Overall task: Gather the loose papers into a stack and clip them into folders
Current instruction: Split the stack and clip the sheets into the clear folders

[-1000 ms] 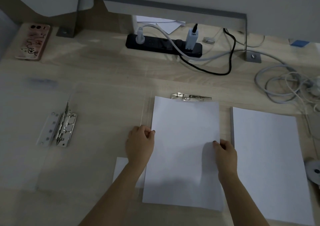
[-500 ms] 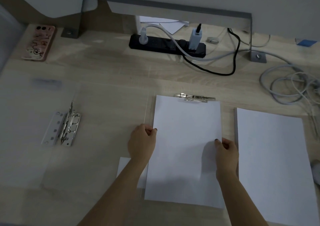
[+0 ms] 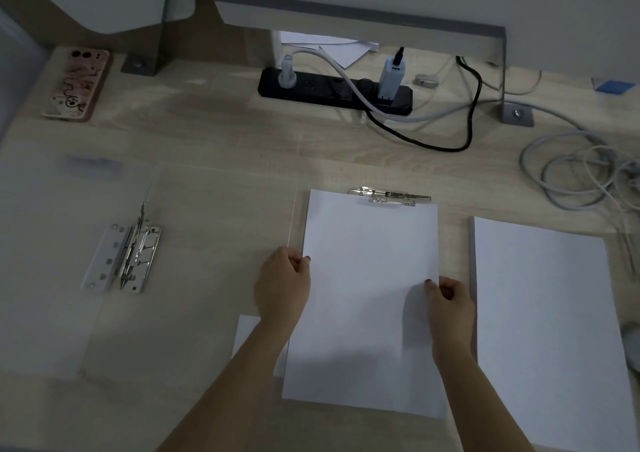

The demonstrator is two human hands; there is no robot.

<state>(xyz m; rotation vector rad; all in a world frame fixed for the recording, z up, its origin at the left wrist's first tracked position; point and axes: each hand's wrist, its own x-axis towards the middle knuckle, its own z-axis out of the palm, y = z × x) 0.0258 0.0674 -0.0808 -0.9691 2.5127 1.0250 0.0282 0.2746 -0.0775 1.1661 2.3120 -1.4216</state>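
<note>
Left hand: you pinch the paper sheets at the 9 o'clock edge.
Right hand: you pinch their 3 o'clock edge.
Metal clip: 12 o'clock, possibly touching the sheets.

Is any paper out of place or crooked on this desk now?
One white sheet sticks out left of the papers that the left hand and right hand hold; it lies partly under the left forearm, not lined up with them. The tangled cables at the right look untidy.

Room over desk beyond clip; power strip (trailing cables) blocks back.
</note>
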